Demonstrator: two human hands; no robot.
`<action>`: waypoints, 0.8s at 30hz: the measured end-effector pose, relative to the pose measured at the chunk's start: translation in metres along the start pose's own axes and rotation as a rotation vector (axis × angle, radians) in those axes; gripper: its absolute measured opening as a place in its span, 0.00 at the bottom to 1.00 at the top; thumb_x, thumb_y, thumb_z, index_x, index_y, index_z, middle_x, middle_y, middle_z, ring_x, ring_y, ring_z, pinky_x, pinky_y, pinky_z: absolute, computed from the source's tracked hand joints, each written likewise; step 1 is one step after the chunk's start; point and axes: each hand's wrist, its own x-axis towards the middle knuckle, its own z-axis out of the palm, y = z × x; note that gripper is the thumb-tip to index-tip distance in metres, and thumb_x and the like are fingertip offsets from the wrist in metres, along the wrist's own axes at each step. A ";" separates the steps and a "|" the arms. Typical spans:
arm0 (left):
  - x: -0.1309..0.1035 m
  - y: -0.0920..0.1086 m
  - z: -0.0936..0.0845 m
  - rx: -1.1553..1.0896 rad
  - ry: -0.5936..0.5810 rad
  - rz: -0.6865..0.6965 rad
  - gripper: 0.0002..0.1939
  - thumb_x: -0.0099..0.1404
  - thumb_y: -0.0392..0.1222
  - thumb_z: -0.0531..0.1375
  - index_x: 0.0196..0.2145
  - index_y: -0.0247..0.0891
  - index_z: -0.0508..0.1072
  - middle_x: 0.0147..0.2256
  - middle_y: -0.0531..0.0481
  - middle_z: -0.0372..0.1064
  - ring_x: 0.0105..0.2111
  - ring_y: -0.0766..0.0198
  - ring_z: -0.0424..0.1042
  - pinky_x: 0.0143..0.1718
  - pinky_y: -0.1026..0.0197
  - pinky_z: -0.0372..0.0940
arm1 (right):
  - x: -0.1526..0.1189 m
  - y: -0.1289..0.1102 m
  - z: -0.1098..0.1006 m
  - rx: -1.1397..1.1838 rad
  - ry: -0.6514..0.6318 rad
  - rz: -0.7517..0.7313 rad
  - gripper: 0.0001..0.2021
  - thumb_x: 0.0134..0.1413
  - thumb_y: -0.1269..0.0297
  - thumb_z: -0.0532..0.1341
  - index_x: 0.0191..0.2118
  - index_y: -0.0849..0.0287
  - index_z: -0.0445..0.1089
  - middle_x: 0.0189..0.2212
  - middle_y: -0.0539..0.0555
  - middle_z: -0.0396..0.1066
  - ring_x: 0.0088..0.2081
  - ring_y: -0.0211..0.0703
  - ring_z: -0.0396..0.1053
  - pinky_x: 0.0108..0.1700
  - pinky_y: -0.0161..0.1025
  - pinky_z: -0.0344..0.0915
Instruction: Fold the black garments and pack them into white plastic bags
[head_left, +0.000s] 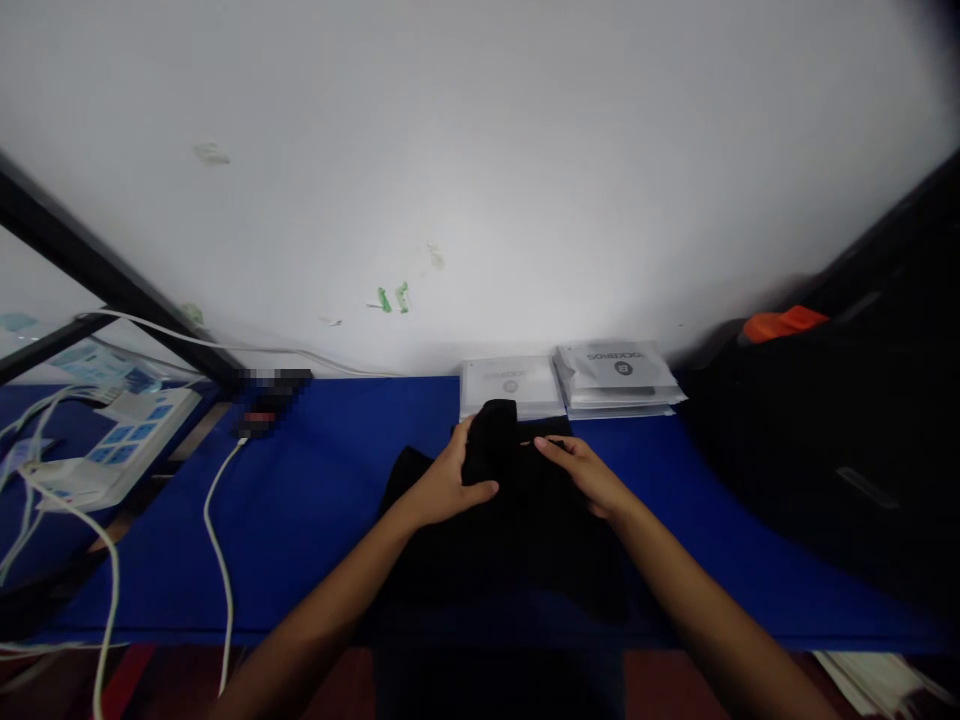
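Observation:
A piece of black cloth (525, 540), perhaps a garment, lies bunched on the blue tabletop (337, 440) in front of me. My left hand (450, 480) is closed around a raised fold of it, with the thumb on the near side. On the other side, my right hand (585, 470) pinches the cloth's far edge between thumb and fingers. The cloth is so dark that its shape and seams barely show, and some fingers of both hands are hidden in it.
Two stacks of printed plastic bags, one pale (510, 385) and one thicker (619, 375), lie against the white wall (480, 180). A big black heap (810, 450) with an orange patch fills the right. Leftward are a power strip (135, 445), white cables (217, 510) and a blurred dark device.

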 end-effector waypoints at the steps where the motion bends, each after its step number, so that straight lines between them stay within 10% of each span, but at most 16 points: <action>1: -0.001 -0.003 -0.006 -0.014 0.016 -0.023 0.48 0.59 0.46 0.68 0.68 0.40 0.46 0.65 0.35 0.50 0.65 0.43 0.52 0.66 0.41 0.48 | 0.000 -0.001 -0.001 -0.006 -0.003 0.000 0.16 0.51 0.48 0.68 0.35 0.58 0.77 0.30 0.52 0.77 0.34 0.43 0.75 0.39 0.38 0.71; 8: 0.000 -0.022 -0.004 0.469 0.107 -0.169 0.53 0.51 0.51 0.71 0.67 0.43 0.49 0.65 0.35 0.48 0.64 0.38 0.50 0.62 0.35 0.53 | 0.003 -0.003 -0.009 -0.069 0.012 0.013 0.20 0.48 0.47 0.69 0.37 0.60 0.77 0.29 0.53 0.77 0.34 0.45 0.75 0.39 0.39 0.69; 13: 0.006 -0.026 -0.007 0.711 0.164 -0.144 0.20 0.60 0.38 0.61 0.51 0.40 0.70 0.56 0.40 0.62 0.56 0.44 0.62 0.53 0.43 0.64 | 0.005 -0.001 -0.013 -0.054 0.027 0.010 0.17 0.49 0.49 0.69 0.34 0.58 0.76 0.29 0.51 0.76 0.31 0.41 0.73 0.36 0.36 0.67; 18: -0.004 -0.016 -0.035 0.501 0.392 -0.195 0.10 0.61 0.36 0.56 0.40 0.38 0.72 0.35 0.48 0.72 0.37 0.56 0.72 0.42 0.53 0.67 | -0.002 -0.013 -0.020 -0.045 0.062 0.020 0.16 0.46 0.49 0.71 0.31 0.58 0.74 0.26 0.49 0.75 0.26 0.39 0.71 0.31 0.35 0.66; 24: -0.049 -0.007 -0.053 -0.086 0.588 -0.268 0.20 0.54 0.50 0.65 0.41 0.35 0.73 0.38 0.46 0.75 0.39 0.54 0.75 0.42 0.55 0.69 | -0.012 -0.026 -0.039 -0.114 0.071 0.054 0.17 0.45 0.49 0.71 0.32 0.58 0.74 0.26 0.50 0.75 0.25 0.38 0.71 0.29 0.35 0.65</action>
